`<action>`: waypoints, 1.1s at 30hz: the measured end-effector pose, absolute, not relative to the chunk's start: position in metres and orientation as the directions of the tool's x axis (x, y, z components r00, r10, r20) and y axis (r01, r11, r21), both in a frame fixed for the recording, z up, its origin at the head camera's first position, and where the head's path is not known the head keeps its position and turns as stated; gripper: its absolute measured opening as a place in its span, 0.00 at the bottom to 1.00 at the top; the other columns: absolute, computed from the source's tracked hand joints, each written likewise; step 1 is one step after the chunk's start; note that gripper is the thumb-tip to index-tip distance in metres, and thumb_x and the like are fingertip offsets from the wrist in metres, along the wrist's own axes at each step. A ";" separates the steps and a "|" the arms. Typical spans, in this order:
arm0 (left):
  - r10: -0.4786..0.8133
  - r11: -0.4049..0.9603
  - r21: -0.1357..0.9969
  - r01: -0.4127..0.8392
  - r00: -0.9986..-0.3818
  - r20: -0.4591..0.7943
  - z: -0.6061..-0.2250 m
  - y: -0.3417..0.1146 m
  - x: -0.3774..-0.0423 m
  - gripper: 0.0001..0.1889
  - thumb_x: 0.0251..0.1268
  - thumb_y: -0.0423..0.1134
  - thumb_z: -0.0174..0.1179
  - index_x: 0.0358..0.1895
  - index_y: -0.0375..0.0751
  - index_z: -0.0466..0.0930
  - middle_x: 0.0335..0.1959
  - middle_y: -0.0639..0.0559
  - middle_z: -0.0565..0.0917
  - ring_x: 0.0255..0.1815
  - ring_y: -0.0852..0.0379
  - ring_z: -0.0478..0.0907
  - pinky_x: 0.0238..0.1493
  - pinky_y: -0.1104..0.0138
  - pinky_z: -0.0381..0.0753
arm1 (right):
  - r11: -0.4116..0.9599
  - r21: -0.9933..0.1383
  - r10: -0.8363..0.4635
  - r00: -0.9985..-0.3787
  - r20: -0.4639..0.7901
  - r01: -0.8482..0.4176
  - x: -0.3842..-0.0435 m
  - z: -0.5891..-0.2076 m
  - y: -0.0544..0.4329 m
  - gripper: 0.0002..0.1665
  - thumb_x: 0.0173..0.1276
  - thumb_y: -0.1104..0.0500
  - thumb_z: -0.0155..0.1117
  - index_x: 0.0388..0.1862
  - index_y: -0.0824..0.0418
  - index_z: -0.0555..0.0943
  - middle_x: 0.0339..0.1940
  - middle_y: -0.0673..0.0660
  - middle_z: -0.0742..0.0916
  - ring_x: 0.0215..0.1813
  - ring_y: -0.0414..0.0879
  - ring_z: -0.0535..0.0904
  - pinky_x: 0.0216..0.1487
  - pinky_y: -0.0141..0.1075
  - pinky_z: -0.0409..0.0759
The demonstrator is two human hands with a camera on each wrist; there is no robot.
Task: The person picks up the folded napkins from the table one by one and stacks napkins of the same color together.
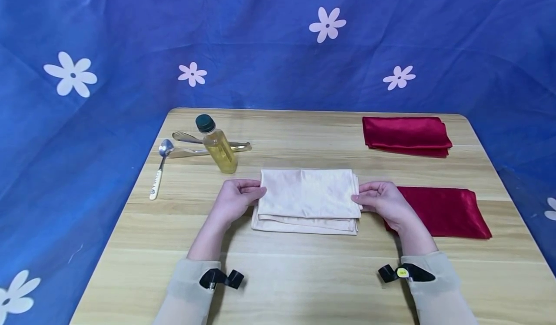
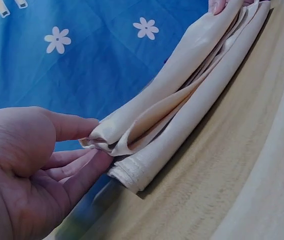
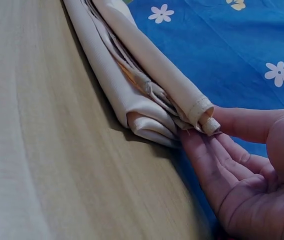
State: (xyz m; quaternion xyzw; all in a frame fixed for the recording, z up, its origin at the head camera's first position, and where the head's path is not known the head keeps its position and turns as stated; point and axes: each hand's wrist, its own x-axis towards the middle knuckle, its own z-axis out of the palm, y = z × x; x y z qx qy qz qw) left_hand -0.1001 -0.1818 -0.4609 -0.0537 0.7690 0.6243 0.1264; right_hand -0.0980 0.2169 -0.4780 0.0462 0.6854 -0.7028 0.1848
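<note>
A cream satin cloth (image 1: 309, 194), folded into a layered rectangle, lies at the middle of the table. My left hand (image 1: 240, 198) pinches its left side between thumb and fingers. On the opposite side my right hand (image 1: 382, 202) pinches the upper layers near the corner. In the left wrist view the thumb and fingers of the left hand (image 2: 47, 160) grip the upper folds of the cloth (image 2: 182, 100), while a thicker lower fold sits beneath. The right wrist view has the right hand (image 3: 252, 165) holding the hemmed end of the cloth's top fold (image 3: 152, 65).
A folded dark red cloth (image 1: 406, 135) lies at the back right; another red cloth (image 1: 447, 213) is beside my right hand. Behind my left hand stands a bottle of yellow liquid (image 1: 221, 151), with metal tongs (image 1: 187, 153) behind it. A spoon (image 1: 158, 175) lies farther left.
</note>
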 end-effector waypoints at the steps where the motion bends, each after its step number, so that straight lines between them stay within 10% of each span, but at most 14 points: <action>1: 0.073 0.215 0.946 -0.242 -0.962 -0.263 -0.461 -0.182 -0.100 0.19 0.70 0.33 0.70 0.59 0.23 0.83 0.47 0.35 0.90 0.41 0.50 0.90 0.44 0.62 0.91 | 0.014 -0.946 -0.197 -0.927 -0.320 0.324 -0.098 -0.477 0.217 0.19 0.69 0.71 0.73 0.54 0.79 0.77 0.36 0.56 0.92 0.38 0.41 0.88 0.43 0.36 0.90; 33: 0.078 0.241 0.915 -0.322 -0.934 -0.349 -0.460 -0.190 -0.106 0.17 0.66 0.32 0.73 0.52 0.24 0.83 0.37 0.42 0.90 0.34 0.54 0.88 0.39 0.64 0.91 | 0.115 -0.936 -0.206 -0.914 -0.350 0.333 -0.098 -0.469 0.215 0.19 0.69 0.70 0.72 0.52 0.81 0.78 0.36 0.62 0.91 0.36 0.45 0.89 0.41 0.41 0.91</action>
